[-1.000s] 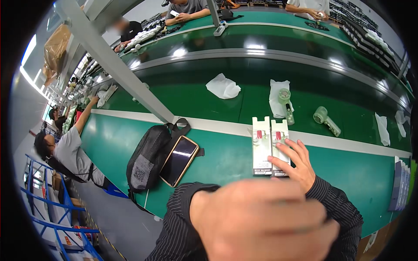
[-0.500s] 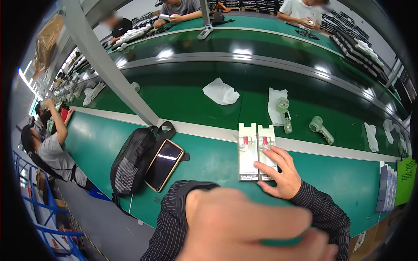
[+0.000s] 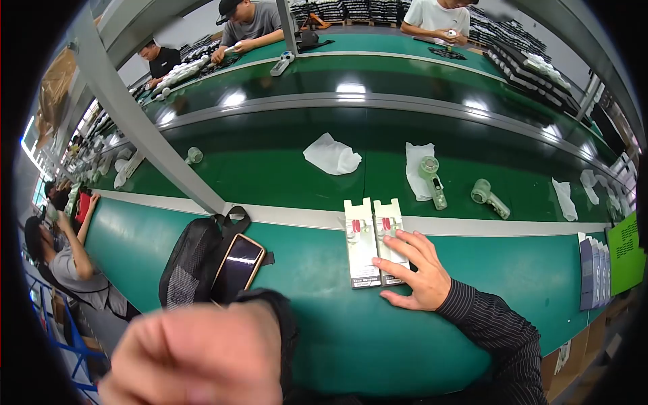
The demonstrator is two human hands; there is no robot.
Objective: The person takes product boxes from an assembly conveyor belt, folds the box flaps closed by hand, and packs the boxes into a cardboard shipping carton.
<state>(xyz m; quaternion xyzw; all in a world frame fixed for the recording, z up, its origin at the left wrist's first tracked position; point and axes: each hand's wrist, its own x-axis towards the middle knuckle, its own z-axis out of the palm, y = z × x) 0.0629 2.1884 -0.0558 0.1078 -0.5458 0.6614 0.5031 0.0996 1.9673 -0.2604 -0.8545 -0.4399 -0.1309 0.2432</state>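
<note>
Two slim white cartons lie side by side on the green table, the left carton and the right carton, their flaps raised at the far end. Each is printed with a red and pale green product picture. My right hand rests with fingers spread over the right carton, one fingertip reaching the left carton's edge. Close to the camera at lower left, my left hand is in the air, smeared by motion. Its fingers look bent, but whether it holds anything cannot be made out.
Beyond the table's grey edge, a belt carries two green handheld fans and white wrappers. A black mesh bag and a phone lie left. Purple boxes stand right. Co-workers sit opposite and at far left.
My left hand has swept from the lower middle to the lower left, away from the cartons. My right hand stays on the cartons. The whole view has shifted slightly.
</note>
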